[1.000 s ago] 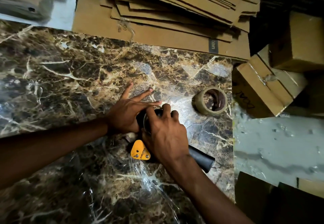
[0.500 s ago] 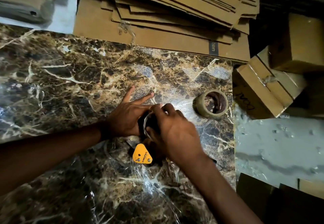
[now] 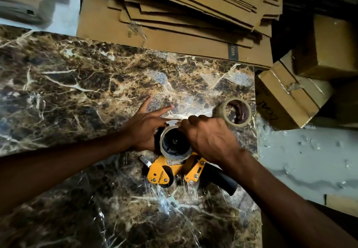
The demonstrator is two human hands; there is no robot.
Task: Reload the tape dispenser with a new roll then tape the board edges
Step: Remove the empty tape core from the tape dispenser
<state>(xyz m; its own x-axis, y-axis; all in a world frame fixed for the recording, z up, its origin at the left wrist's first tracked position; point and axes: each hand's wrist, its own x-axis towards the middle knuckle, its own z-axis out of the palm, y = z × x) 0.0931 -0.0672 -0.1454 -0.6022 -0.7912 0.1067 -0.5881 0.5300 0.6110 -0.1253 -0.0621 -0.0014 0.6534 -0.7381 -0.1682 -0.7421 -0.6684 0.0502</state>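
Already we have one pale tape roll [image 3: 175, 143] seated on the yellow metal tape dispenser [image 3: 170, 172], which lies on the brown marble-pattern board [image 3: 77, 84]. Our left hand [image 3: 147, 129] steadies this roll and our right hand [image 3: 211, 137] pinches its top edge. We judge threading and edge taping remain. Second roll [image 3: 235, 112]: one, nearby.
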